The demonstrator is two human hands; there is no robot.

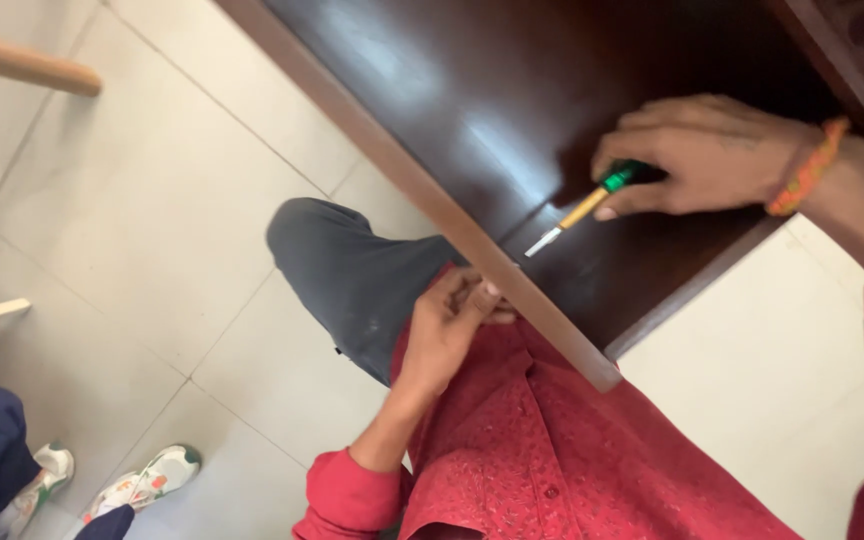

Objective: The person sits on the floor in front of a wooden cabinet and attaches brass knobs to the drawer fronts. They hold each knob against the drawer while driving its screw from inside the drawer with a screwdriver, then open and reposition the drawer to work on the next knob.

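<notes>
the right hand (702, 150) grips a screwdriver (592, 205) with a green and yellow handle, its tip resting on a dark wooden panel (452, 90). the left hand (447, 325) touches the panel's lighter front edge, above a red shirt (552, 450). another person's sneakers (142, 485) stand on the tiled floor (132, 200).

1. No packages, labels, signs or screens show anywhere in this view.
</notes>
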